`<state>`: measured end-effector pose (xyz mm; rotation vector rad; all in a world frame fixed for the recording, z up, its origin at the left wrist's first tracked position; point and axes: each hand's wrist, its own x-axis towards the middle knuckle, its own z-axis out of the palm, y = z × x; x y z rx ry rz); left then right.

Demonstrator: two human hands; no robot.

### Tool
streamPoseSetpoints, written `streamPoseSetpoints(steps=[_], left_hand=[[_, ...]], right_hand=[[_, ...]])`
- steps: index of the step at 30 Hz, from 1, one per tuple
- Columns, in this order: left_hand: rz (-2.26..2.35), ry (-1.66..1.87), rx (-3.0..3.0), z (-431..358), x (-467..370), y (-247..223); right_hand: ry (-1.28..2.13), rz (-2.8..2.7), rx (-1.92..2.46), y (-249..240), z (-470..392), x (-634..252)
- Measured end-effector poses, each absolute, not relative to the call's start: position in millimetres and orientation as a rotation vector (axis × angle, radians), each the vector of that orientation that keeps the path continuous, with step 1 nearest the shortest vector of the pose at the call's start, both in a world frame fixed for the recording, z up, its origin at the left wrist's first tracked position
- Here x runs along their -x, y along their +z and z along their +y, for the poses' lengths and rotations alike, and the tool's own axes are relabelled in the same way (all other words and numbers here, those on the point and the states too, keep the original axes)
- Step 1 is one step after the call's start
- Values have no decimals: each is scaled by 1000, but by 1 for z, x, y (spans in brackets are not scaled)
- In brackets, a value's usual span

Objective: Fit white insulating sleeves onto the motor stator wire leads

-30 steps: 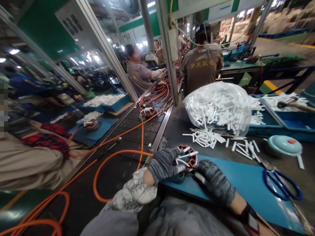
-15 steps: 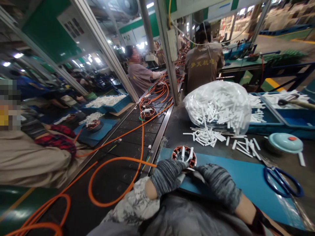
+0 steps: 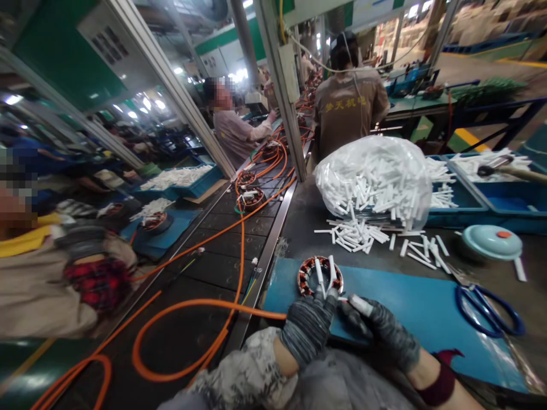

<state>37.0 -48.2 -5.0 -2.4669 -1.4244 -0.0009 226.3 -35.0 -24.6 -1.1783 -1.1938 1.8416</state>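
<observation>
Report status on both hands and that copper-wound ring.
Copper-wound ring on blue mat. Left hand at its near edge, right hand close by. Orange cable runs up to left hand.

Yellow lettering (image 3: 347,104), last characters 天机电, first one blurred, on a co-worker's brown shirt (image 3: 348,128)

We're in a big factory hall, dim on the L, w/ bright ceiling lights (image 3: 13,99) and a green-&-white panel (image 3: 51,62) up that side, plus grey metal posts (image 3: 292,131) near our dark desk (image 3: 299,228). Bkgd R, we've got a green-topped desk (image 3: 416,113), brownish floor (image 3: 455,68) & pale stacked goods (image 3: 487,28); lower L, we see shiny green flooring (image 3: 51,370).
</observation>
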Motion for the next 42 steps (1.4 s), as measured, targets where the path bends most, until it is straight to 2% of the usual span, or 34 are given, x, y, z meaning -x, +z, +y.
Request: streamPoseSetpoints(steps=[5,9,10,14,16,23,26,33,38,42], left_hand=[[-1412,-164,2446,-46,-37,-11],[-1601,-236,2471,-25,-36,-8],[-1647,-237,2482,-19,-35,-6],[-1740,-269,2494,2,-31,-4],[-1735,-391,2491,7,-28,-9],[-1504,-1046,2377,11,-15,-31],[-1412,-1180,2382,13,-14,-28],[-1405,-1262,2374,17,-18,-31],[-1420,-1187,2445,17,-20,-25],[-1619,-1073,2516,13,-21,-18]], right_hand=[[1320,-1546,1453,-24,-32,-230],[1212,-1807,1407,-14,-4,-257],[1083,-1844,1445,-13,8,-270],[210,-2092,1964,-15,60,-327],[88,-2139,2054,-19,77,-346],[149,-2262,2119,-28,84,-353],[161,-2258,2135,-27,84,-354],[182,-2252,2160,-28,79,-357],[44,-2325,2122,-25,82,-354],[8,-2248,2152,-22,87,-352]])
